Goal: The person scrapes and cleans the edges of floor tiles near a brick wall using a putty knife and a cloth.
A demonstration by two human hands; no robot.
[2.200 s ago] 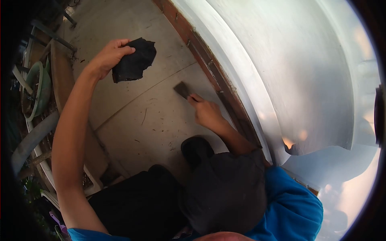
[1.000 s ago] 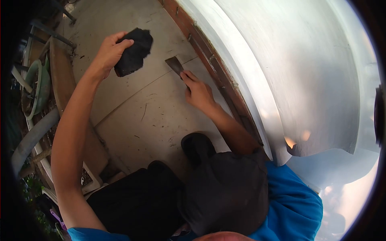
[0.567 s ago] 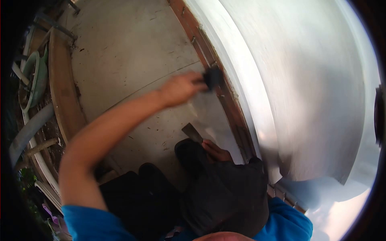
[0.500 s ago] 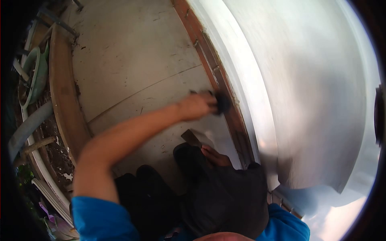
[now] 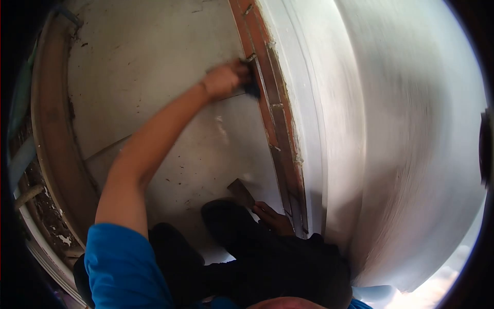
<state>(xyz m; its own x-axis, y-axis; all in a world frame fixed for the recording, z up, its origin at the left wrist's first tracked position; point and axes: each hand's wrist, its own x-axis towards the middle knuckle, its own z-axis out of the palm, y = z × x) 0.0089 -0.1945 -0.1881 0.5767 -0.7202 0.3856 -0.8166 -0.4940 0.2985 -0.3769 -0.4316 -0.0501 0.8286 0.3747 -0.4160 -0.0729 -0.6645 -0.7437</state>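
My left hand [image 5: 226,81], blurred by motion, is closed on a dark cloth-like wad [image 5: 251,85]. It is at the edge of the red-brown tile strip [image 5: 272,113], beside the pale floor; whether the wad is a rag or a sponge is too blurred to tell. Low in the view, close to my knee, my right hand [image 5: 275,219] grips a scraper [image 5: 241,191] with a flat, wide blade. The blade points up and left over the floor. My legs partly hide the right forearm.
A white wall [image 5: 339,103] rises to the right of the tile strip. Pale floor tiles [image 5: 149,62] with a seam and scattered dark specks spread leftward to a brown ledge [image 5: 51,118]. Past the ledge lie a grey pipe [image 5: 23,157] and debris.
My left hand has moved forward along the tile strip with the dark wad. The view has shifted toward the wall. The scraper stays in my right hand near the knee.
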